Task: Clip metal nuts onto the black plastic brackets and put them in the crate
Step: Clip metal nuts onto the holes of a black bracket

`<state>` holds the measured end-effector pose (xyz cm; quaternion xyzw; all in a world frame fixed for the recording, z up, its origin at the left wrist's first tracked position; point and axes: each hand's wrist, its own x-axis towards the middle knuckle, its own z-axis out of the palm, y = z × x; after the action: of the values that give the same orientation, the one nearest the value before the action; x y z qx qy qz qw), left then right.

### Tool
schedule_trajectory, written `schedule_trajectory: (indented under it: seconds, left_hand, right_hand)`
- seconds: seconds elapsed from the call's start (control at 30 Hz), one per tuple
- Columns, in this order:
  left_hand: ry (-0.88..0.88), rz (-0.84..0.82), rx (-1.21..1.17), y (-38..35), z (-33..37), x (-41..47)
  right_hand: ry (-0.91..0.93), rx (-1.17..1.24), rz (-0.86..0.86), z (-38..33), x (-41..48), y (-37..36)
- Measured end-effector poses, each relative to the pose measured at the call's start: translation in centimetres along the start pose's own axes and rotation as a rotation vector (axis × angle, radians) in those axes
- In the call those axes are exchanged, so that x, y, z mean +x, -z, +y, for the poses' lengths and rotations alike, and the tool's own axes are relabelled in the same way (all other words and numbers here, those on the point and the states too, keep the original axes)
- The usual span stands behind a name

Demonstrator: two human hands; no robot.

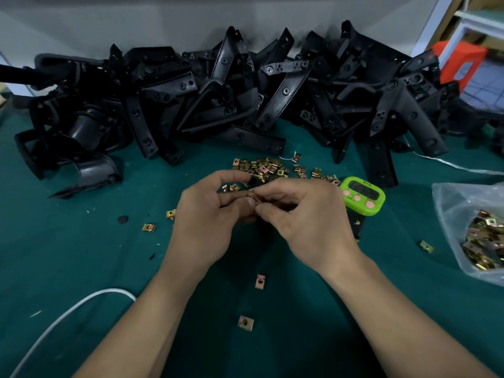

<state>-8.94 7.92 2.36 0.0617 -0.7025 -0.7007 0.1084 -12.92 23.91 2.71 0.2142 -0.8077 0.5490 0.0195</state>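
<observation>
Where the two hands meet over the green mat, we see one nut caught btw them. The left hand has thumb and curled fingers closed on it from one side, and the right hand pinches it w/ thumb and forefinger from the other. So both hands grip the same nut, fingertips close together around it. It's held up off the mat at approx mid-frame, just on the near side of the nut pile, which lies loose on the mat.

Behind that pile, the bracket heap runs along the far edge, black parts stacked every which way against the wall.

A black piece shows past the right hand, just below the lime-green timer. We can't tell if it's a bracket or if either hand holds it.

Stray nuts lie singly: two left of the left hand, two btw the forearms, one toward the right side. At the right edge sits a clear plastic bag w/ more nuts inside. A white cable curves across the near-left corner. An orange stool stands top right, beyond the table.
</observation>
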Motion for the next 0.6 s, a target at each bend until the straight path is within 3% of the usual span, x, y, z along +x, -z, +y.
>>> schedule_trajectory:
  seconds: [0.3,0.5,0.6]
  left_hand:
    - [0.125,0.078,-0.124,-0.1,-0.4,0.1]
    - [0.058,0.253,-0.209,-0.4,-0.1,0.1]
    - [0.068,0.308,-0.179,0.4,-0.2,0.3]
  right_hand:
    - [0.046,-0.183,0.017,-0.4,-0.2,-0.3]
    - [-0.039,-0.010,-0.066,-0.8,0.4,0.4]
    - [-0.098,0.138,0.118,-0.7,0.9,0.9]
